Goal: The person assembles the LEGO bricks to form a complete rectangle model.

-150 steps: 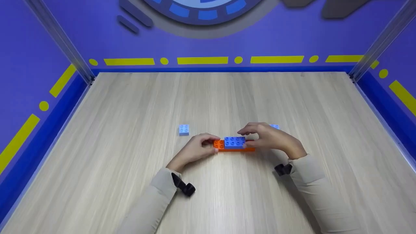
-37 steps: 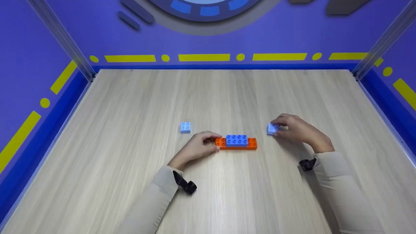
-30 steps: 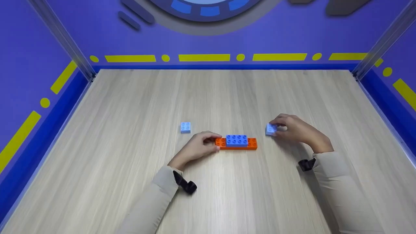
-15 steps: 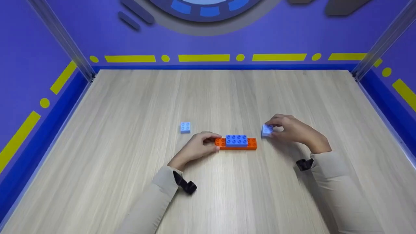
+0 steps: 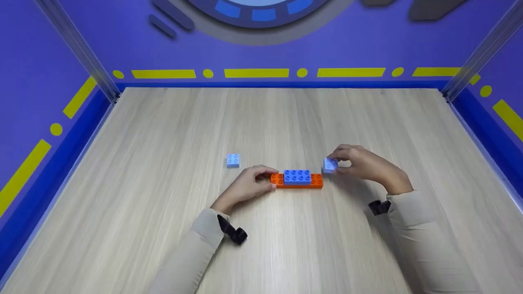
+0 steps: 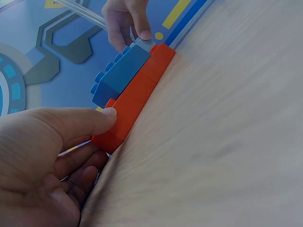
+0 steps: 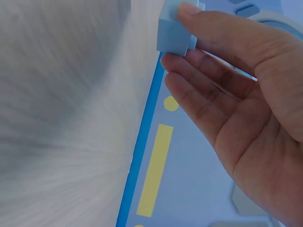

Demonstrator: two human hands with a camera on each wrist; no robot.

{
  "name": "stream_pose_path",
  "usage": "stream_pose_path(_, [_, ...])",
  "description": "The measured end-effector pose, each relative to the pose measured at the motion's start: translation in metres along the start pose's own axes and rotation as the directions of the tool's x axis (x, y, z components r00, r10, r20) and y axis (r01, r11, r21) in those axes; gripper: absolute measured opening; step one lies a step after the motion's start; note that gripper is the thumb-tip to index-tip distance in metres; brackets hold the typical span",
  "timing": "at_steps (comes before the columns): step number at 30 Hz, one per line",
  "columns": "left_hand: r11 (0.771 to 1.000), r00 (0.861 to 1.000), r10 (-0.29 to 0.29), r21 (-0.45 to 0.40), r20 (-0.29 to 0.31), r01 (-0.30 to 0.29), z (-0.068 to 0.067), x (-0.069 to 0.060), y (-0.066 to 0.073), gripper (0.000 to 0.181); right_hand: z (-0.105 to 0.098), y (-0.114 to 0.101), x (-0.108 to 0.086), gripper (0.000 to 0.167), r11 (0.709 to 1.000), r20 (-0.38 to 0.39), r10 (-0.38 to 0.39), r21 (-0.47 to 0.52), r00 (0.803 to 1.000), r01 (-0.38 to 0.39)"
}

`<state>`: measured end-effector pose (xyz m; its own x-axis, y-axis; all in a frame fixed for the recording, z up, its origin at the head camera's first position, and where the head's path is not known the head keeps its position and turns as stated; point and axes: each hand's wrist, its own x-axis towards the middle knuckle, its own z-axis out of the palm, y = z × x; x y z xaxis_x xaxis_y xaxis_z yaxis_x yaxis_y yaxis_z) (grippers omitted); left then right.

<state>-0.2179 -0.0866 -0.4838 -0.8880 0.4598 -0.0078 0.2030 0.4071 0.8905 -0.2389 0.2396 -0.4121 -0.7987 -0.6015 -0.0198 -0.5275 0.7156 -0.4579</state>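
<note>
My left hand [image 5: 249, 183] pinches the left end of a long orange brick base [image 5: 317, 181] between thumb and fingers. A seam crosses the base's side in the left wrist view. On its middle sits a blue toy brick [image 5: 297, 177], leaving orange studs bare at both ends. Just right of this stack, my right hand [image 5: 359, 163] pinches a light blue square brick [image 5: 330, 165], its studs partly covered by the fingers. In the right wrist view, thumb and fingertips grip that light blue brick [image 7: 173, 33] by opposite sides, apart from the orange base.
Another light blue square brick [image 5: 233, 160] lies on the wooden table [image 5: 261, 245], behind my left hand. Blue-violet panels [image 5: 261, 57] with yellow markings close off the back and both sides.
My right hand left the blue brick on the orange base, took hold of the right-hand light blue brick, and has carried it leftward near the base. My left hand keeps its place.
</note>
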Motion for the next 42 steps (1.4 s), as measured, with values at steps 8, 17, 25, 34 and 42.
stream_pose_path(8, [1.000, 1.000, 0.003, 0.008, 0.002, -0.003, 0.000, 0.000, 0.000, 0.039, 0.001, -0.009, 0.003, 0.034, 1.000, 0.020, 0.013, -0.023, 1.000, -0.013])
stream_pose_path(17, [1.000, 1.000, -0.001, 0.011, 0.009, 0.000, -0.001, 0.000, -0.001, 0.039, 0.002, -0.016, 0.005, 0.034, 0.999, 0.025, -0.022, -0.035, 0.999, 0.023])
stream_pose_path(25, [1.000, 1.000, 0.003, 0.004, 0.009, -0.003, -0.001, 0.000, -0.001, 0.039, 0.002, -0.021, 0.007, 0.034, 0.997, 0.047, -0.063, -0.038, 0.997, 0.065])
stream_pose_path(34, [1.000, 1.000, -0.001, 0.013, -0.002, 0.001, 0.000, -0.001, 0.001, 0.039, 0.004, -0.025, 0.007, 0.033, 0.994, 0.048, -0.107, -0.018, 0.993, 0.108])
stream_pose_path(42, [1.000, 1.000, 0.003, 0.015, -0.002, -0.003, 0.000, -0.001, 0.001, 0.039, 0.006, -0.026, 0.009, 0.031, 0.988, 0.050, -0.149, -0.021, 0.988, 0.150])
